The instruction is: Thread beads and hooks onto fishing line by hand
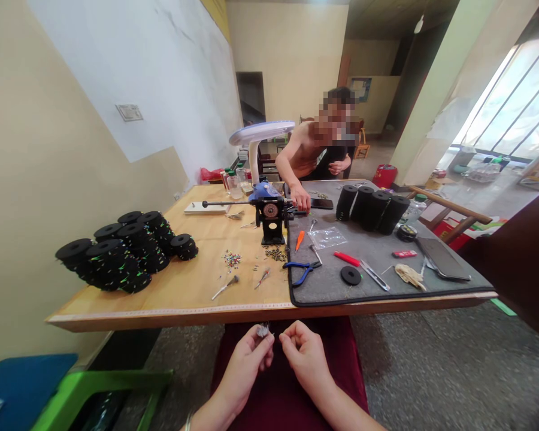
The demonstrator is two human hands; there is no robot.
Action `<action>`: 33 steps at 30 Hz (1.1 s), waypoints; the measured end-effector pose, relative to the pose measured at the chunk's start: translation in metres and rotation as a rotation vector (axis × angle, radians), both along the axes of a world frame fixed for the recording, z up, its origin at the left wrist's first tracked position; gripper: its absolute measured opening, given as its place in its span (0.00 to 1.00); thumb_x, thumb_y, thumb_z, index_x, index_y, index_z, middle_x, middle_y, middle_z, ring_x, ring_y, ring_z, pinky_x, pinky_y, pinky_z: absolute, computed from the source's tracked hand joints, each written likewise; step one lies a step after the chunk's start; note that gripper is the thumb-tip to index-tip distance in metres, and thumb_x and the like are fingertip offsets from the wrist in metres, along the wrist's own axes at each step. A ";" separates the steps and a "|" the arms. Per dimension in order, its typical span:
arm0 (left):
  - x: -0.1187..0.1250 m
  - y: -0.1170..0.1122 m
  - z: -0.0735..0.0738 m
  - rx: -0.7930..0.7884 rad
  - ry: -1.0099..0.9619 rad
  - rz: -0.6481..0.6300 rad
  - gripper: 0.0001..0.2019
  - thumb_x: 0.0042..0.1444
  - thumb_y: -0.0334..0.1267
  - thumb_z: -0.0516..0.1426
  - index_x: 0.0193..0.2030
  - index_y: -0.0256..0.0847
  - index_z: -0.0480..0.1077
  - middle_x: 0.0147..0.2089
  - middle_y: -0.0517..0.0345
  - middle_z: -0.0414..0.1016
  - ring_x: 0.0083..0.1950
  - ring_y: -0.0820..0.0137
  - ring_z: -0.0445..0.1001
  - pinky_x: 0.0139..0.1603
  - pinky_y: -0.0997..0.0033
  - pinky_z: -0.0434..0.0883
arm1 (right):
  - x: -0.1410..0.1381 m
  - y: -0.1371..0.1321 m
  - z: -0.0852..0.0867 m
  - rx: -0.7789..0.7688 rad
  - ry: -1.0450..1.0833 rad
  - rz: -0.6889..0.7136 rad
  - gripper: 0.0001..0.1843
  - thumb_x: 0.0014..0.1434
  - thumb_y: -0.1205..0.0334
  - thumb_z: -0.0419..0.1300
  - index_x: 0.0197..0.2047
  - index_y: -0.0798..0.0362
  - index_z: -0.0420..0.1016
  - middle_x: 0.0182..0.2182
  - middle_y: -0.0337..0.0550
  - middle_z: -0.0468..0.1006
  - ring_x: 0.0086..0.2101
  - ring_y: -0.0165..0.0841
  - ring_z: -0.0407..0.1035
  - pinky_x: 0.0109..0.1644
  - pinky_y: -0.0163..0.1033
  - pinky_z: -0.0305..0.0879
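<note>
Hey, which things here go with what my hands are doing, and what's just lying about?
Likely part of the job:
- small grey bundle in your left hand
- tiny coloured pieces on the wooden tabletop
- brass-coloured pieces by the black device

Probably just lying about:
- phone at the grey mat's right side
- clear plastic bag

grey bundle [263, 330]: part-hidden by left fingers [265, 346] | green stool [112, 378]: cut off below

Left hand [250, 353] holds small grey bundle [263, 330]; right hand [303, 353] beside, fingers pinched; blue pliers [311, 267] on mat [323, 290].
</note>
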State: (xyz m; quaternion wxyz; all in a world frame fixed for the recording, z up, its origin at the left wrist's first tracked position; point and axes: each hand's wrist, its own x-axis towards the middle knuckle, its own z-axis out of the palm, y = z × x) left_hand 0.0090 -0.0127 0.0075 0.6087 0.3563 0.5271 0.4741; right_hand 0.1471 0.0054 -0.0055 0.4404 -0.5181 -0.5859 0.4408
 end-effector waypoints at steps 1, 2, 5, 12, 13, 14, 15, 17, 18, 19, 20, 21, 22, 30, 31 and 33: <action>0.000 0.000 0.000 0.006 0.006 -0.005 0.14 0.49 0.47 0.62 0.29 0.40 0.65 0.20 0.66 0.65 0.21 0.77 0.61 0.22 0.78 0.55 | 0.000 0.000 0.000 -0.002 0.001 -0.003 0.12 0.55 0.58 0.58 0.23 0.53 0.68 0.14 0.31 0.60 0.17 0.25 0.51 0.21 0.31 0.47; 0.000 0.000 -0.001 0.014 0.012 -0.010 0.14 0.50 0.47 0.62 0.29 0.40 0.65 0.20 0.66 0.65 0.21 0.77 0.61 0.22 0.78 0.55 | 0.000 0.000 -0.001 -0.005 0.003 -0.003 0.12 0.55 0.58 0.58 0.23 0.53 0.68 0.14 0.31 0.61 0.17 0.25 0.51 0.21 0.31 0.47; 0.000 -0.001 -0.001 0.032 0.029 -0.020 0.14 0.49 0.48 0.62 0.29 0.40 0.65 0.20 0.67 0.65 0.21 0.77 0.61 0.22 0.78 0.55 | 0.000 0.000 -0.002 -0.018 0.021 0.004 0.12 0.55 0.57 0.58 0.24 0.53 0.67 0.14 0.31 0.61 0.17 0.25 0.52 0.21 0.31 0.47; -0.001 0.001 -0.001 -0.031 -0.032 0.007 0.14 0.49 0.47 0.62 0.29 0.40 0.64 0.20 0.67 0.65 0.21 0.78 0.61 0.21 0.78 0.54 | 0.001 -0.003 0.001 0.005 0.016 0.011 0.12 0.55 0.57 0.58 0.23 0.53 0.67 0.14 0.31 0.61 0.17 0.25 0.51 0.21 0.31 0.47; -0.001 0.001 -0.001 -0.039 -0.044 0.012 0.14 0.49 0.47 0.62 0.29 0.39 0.64 0.20 0.67 0.65 0.21 0.78 0.61 0.21 0.78 0.54 | 0.001 -0.003 0.002 0.012 0.005 0.017 0.13 0.55 0.57 0.58 0.22 0.53 0.67 0.14 0.31 0.61 0.17 0.25 0.51 0.22 0.31 0.47; -0.001 0.002 0.000 -0.043 -0.054 0.017 0.14 0.48 0.47 0.62 0.29 0.39 0.65 0.20 0.67 0.65 0.21 0.78 0.61 0.22 0.78 0.54 | 0.001 -0.004 0.003 0.017 -0.006 0.020 0.13 0.55 0.57 0.57 0.22 0.53 0.67 0.14 0.31 0.61 0.17 0.25 0.52 0.22 0.31 0.48; -0.001 0.002 0.000 -0.046 -0.062 0.022 0.14 0.48 0.47 0.62 0.29 0.39 0.65 0.20 0.67 0.65 0.20 0.78 0.61 0.22 0.78 0.54 | 0.001 -0.004 0.004 0.022 -0.015 0.021 0.13 0.55 0.57 0.57 0.22 0.53 0.67 0.14 0.32 0.61 0.17 0.25 0.52 0.22 0.31 0.48; -0.001 0.002 0.001 -0.050 -0.072 0.030 0.14 0.47 0.47 0.63 0.29 0.39 0.66 0.20 0.67 0.65 0.21 0.78 0.62 0.22 0.78 0.54 | 0.000 -0.004 0.005 0.028 -0.022 0.021 0.13 0.55 0.57 0.57 0.22 0.53 0.67 0.14 0.32 0.62 0.17 0.25 0.53 0.22 0.31 0.48; -0.001 0.002 0.001 -0.054 -0.074 0.031 0.14 0.47 0.47 0.63 0.29 0.40 0.66 0.21 0.67 0.65 0.21 0.78 0.62 0.22 0.78 0.54 | 0.000 -0.004 0.005 0.030 -0.023 0.020 0.13 0.55 0.57 0.57 0.22 0.53 0.67 0.14 0.32 0.63 0.17 0.25 0.53 0.22 0.31 0.48; -0.001 0.002 0.002 -0.057 -0.074 0.031 0.14 0.47 0.47 0.63 0.29 0.40 0.66 0.21 0.68 0.65 0.21 0.78 0.62 0.22 0.78 0.54 | 0.000 -0.003 0.005 0.030 -0.023 0.021 0.13 0.55 0.58 0.57 0.22 0.53 0.67 0.14 0.32 0.63 0.17 0.25 0.53 0.22 0.31 0.49; -0.001 0.002 0.002 -0.058 -0.072 0.028 0.14 0.47 0.47 0.63 0.29 0.40 0.66 0.21 0.68 0.65 0.21 0.78 0.62 0.22 0.78 0.54 | 0.000 -0.003 0.005 0.029 -0.021 0.021 0.13 0.55 0.58 0.57 0.22 0.53 0.67 0.15 0.32 0.63 0.17 0.25 0.53 0.22 0.31 0.49; -0.001 0.002 0.002 -0.057 -0.070 0.025 0.14 0.47 0.47 0.63 0.29 0.40 0.66 0.21 0.68 0.65 0.21 0.78 0.61 0.22 0.78 0.54 | 0.000 -0.003 0.005 0.027 -0.019 0.022 0.13 0.55 0.58 0.57 0.22 0.53 0.67 0.15 0.32 0.62 0.17 0.25 0.53 0.22 0.32 0.48; -0.001 0.002 0.002 -0.055 -0.067 0.022 0.14 0.47 0.46 0.63 0.29 0.39 0.66 0.21 0.67 0.65 0.21 0.78 0.61 0.22 0.78 0.54 | 0.000 -0.003 0.004 0.024 -0.017 0.021 0.12 0.55 0.58 0.57 0.22 0.53 0.67 0.15 0.32 0.62 0.17 0.25 0.53 0.22 0.32 0.48; 0.001 0.002 0.002 -0.020 -0.026 0.017 0.14 0.48 0.47 0.62 0.29 0.40 0.65 0.20 0.67 0.65 0.21 0.78 0.61 0.22 0.78 0.55 | 0.000 -0.001 0.004 0.011 -0.027 0.016 0.11 0.54 0.60 0.57 0.22 0.53 0.67 0.15 0.32 0.62 0.18 0.25 0.53 0.22 0.31 0.48; 0.001 0.001 0.002 -0.017 -0.015 0.017 0.14 0.48 0.47 0.62 0.29 0.40 0.65 0.20 0.67 0.65 0.21 0.77 0.61 0.22 0.78 0.55 | 0.000 0.000 0.004 0.011 -0.031 0.016 0.11 0.54 0.61 0.57 0.22 0.53 0.67 0.15 0.32 0.62 0.18 0.25 0.53 0.23 0.31 0.48; 0.000 0.001 0.002 -0.008 0.004 0.011 0.13 0.49 0.46 0.61 0.29 0.40 0.65 0.21 0.67 0.65 0.21 0.77 0.61 0.22 0.78 0.55 | 0.000 0.000 0.004 0.012 -0.040 0.013 0.11 0.55 0.61 0.57 0.22 0.53 0.67 0.15 0.32 0.62 0.18 0.25 0.52 0.23 0.31 0.48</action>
